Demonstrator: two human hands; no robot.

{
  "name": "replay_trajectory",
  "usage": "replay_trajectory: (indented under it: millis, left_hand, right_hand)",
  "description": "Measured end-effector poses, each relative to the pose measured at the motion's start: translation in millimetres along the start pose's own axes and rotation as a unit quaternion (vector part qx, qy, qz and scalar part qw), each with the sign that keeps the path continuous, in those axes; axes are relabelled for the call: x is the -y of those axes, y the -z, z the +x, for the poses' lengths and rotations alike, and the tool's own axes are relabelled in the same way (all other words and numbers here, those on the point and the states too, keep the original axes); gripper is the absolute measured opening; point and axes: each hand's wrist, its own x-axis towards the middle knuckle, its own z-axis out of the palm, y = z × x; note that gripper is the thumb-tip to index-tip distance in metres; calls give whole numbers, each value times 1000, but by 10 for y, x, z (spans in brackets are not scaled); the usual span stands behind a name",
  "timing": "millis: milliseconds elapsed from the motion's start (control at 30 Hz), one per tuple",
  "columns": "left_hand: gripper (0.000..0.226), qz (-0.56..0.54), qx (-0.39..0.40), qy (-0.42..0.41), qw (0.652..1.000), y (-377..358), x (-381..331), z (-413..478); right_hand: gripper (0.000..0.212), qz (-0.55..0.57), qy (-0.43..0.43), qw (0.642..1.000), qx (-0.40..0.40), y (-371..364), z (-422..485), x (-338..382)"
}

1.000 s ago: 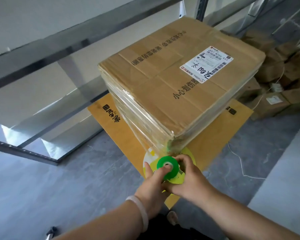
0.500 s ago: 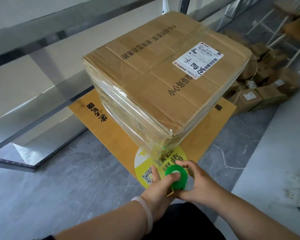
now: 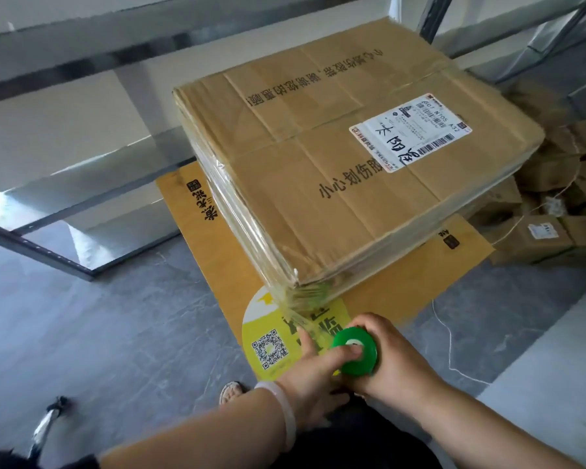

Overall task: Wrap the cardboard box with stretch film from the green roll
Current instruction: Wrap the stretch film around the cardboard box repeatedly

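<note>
A large cardboard box (image 3: 322,184) with a white shipping label stands on a flat yellow cardboard sheet (image 3: 403,282) on the floor. Clear stretch film (image 3: 241,228) covers its left side and bunches at the near bottom corner. From that corner a strip of film runs down to the green roll (image 3: 355,351), held upright just in front of the box. My left hand (image 3: 313,370) grips the roll from the left with its thumb on the green top cap. My right hand (image 3: 394,360) wraps around the roll from the right.
Grey metal shelving (image 3: 82,106) runs along the left and back. A heap of small cardboard boxes (image 3: 548,211) lies on the floor at the right, with a thin white cord (image 3: 449,340) trailing from it. My sandalled foot (image 3: 232,391) shows below the sheet.
Both hands have carried the green roll away from the box's near corner, toward the right, drawing out a longer strip of film. My view has shifted around the box.
</note>
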Motion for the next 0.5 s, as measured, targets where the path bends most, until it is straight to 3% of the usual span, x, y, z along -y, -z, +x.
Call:
replay_trajectory:
  millis: [133,267,367,500]
  left_hand:
    - [114,-19,-64,-19,998,-291,-95,10]
    - [87,-78,-124,-42,988,-441,-95,79]
    - [101,-138,-153,-87,975,-568,-41,159]
    - [125,-116,-195,-103,968,-722,4,177]
  right_hand:
    - [69,51,18,996,76,235,175,-154]
    - [79,82,34,963,256,540,352,-149]
    - [83,72,62,939,331,745,487,-103]
    - [42,119,32,936,330,894,568,-114]
